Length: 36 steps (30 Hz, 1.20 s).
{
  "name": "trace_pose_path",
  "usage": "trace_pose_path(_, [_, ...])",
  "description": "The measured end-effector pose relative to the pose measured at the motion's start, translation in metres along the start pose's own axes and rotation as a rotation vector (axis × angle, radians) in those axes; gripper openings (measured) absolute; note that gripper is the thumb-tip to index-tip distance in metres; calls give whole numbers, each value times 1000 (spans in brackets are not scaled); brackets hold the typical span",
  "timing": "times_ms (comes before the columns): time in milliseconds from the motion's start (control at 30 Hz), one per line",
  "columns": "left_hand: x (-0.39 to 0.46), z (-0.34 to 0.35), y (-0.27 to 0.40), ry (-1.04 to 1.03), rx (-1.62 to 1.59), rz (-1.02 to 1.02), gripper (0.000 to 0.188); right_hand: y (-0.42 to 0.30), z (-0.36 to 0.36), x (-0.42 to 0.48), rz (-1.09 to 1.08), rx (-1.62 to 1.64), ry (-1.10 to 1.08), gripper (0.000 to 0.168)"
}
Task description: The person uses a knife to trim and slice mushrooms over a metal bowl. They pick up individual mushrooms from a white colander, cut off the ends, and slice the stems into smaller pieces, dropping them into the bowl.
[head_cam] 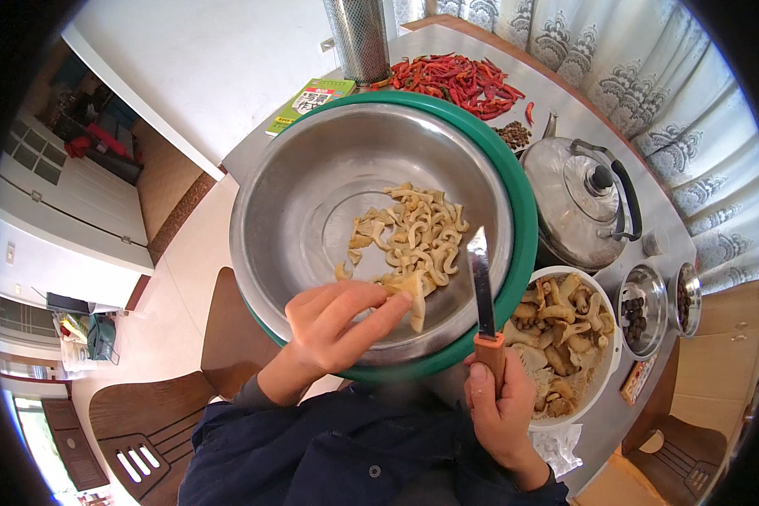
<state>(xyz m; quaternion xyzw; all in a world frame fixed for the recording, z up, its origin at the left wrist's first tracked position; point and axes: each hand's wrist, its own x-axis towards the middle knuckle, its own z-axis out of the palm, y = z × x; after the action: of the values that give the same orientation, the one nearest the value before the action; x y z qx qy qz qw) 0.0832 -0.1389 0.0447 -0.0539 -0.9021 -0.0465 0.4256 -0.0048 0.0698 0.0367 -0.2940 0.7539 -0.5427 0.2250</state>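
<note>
Between the fingertips of my left hand (335, 322) is a pale yellowish mushroom piece (416, 302), held over the near part of a wide stainless steel basin (284, 209). Curved, cut mushroom pieces (417, 234) lie loose on the basin's floor, mostly right of its middle. My right hand (499, 398) grips a kitchen knife (482, 291) by its wooden handle, blade pointing up and away at the basin's right rim. The steel basin sits inside a green basin (524, 221). Beside my right hand, a white plastic basin (613, 360) holds whole brownish mushrooms (560, 322).
A steel kettle (575, 202) stands right of the basins. Red chillies (458, 82), a perforated metal cylinder (357, 44) and a green book (310, 104) lie beyond. Small steel bowls (642, 310) hold dark round items. Wooden chairs (145, 411) flank the table (417, 39).
</note>
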Motion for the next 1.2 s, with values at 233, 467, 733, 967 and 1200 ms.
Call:
trace_pose_path(233, [-6, 19, 38, -102, -70, -114, 24, 0, -26, -13, 101, -224, 33, 16])
trace_pose_path(467, [-22, 24, 52, -236, -104, -225, 24, 8, -36, -21, 102, -393, -184, 18])
trace_pose_path(733, [-22, 18, 54, -296, -42, -205, 31, 2, -35, -21, 128, -456, -289, 20])
trace_pose_path(967, [-20, 18, 55, -292, -34, -258, 25, -1, -34, -21, 181, -440, -272, 21])
trace_pose_path(1200, [-21, 20, 58, -262, -26, -257, 26, -8, -35, -26, 70, -587, -307, 19])
